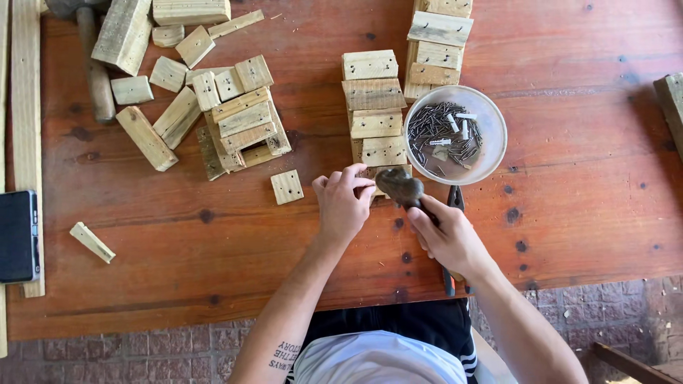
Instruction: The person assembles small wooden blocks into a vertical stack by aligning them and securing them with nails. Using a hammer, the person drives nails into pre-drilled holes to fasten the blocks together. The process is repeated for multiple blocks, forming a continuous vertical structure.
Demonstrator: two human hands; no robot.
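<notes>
My right hand grips the handle of a hammer whose dark steel head hangs over the near end of a row of small wooden blocks. My left hand pinches its fingertips together on the nearest block, just beside the hammer head; whether a nail is between the fingers is too small to tell. A round clear bowl of dark nails and a few pale plugs sits right of the row.
A pile of wooden offcuts and a second hammer lie at the back left. A loose square block, a small stick, a dark phone and pliers also rest on the red-brown table.
</notes>
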